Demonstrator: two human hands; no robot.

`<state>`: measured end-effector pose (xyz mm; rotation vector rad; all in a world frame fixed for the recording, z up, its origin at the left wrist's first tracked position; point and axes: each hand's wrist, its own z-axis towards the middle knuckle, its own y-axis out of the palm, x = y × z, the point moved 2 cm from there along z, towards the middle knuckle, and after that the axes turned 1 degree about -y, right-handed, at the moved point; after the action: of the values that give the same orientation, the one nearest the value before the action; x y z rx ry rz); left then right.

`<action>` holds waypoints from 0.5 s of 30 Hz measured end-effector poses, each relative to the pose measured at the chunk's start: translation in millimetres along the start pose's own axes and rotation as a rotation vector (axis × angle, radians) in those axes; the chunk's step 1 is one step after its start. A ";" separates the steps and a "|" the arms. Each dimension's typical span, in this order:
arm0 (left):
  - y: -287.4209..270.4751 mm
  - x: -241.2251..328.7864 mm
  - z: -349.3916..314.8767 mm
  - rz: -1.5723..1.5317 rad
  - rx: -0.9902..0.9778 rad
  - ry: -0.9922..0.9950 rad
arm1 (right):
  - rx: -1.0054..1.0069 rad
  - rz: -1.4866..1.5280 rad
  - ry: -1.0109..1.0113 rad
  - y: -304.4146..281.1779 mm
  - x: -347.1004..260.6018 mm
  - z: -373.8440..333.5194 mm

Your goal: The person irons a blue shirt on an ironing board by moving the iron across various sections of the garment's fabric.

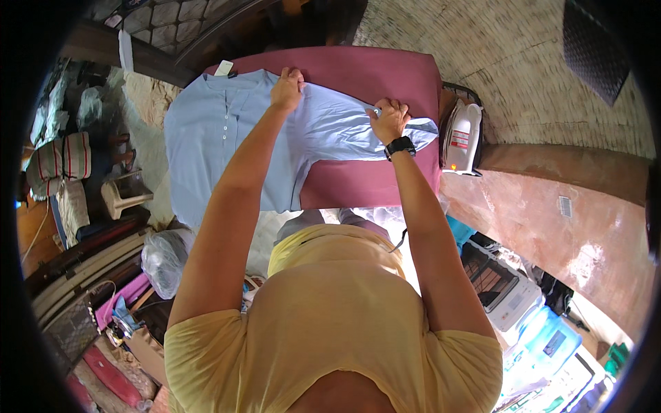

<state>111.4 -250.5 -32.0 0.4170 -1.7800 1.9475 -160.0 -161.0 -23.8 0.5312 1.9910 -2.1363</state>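
Observation:
A light blue shirt (206, 151) with a short row of buttons lies spread on a maroon-covered ironing board (365, 184). Its body hangs over the board's left and near edges, and one sleeve stretches to the right. My left hand (288, 89) is closed on the cloth at the shoulder, by the sleeve's top. Farther along, my right hand (390, 120), with a black watch at the wrist, pinches the sleeve's far edge short of the cuff. Fine wrinkles cross the sleeve between both hands. A pale tag (224, 68) sticks out by the collar.
A white iron (463, 138) with a lit orange light stands at the board's right end. Beyond it is a woven wall mat (509, 76). A plastic bag (164, 263) and piled household things lie to the left. A blue water jug (547, 344) is at lower right.

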 end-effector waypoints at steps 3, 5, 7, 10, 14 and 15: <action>3.7 2.6 -2.1 -0.008 0.021 -0.081 | 0.121 0.035 0.050 -0.9 -3.8 -2.2; 2.1 14.1 -8.3 0.075 0.193 0.153 | 0.196 0.122 -0.009 -2.7 -7.4 -4.0; 2.7 24.3 -7.9 0.095 0.174 0.293 | 0.162 0.069 -0.151 -3.8 -8.9 -3.9; 3.5 31.8 -3.4 0.057 -0.021 0.337 | 0.089 0.053 -0.210 -6.9 -1.7 -1.5; 1.1 30.5 2.9 0.025 -0.067 0.342 | -0.026 0.063 -0.230 -11.8 6.6 7.5; 1.2 29.3 2.6 0.004 -0.062 0.354 | -0.134 0.092 -0.161 -12.0 8.8 9.3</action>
<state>85.8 -249.2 -17.6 0.0419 -1.6052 1.8288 -173.7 -168.1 -15.6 0.4072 1.9638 -1.9113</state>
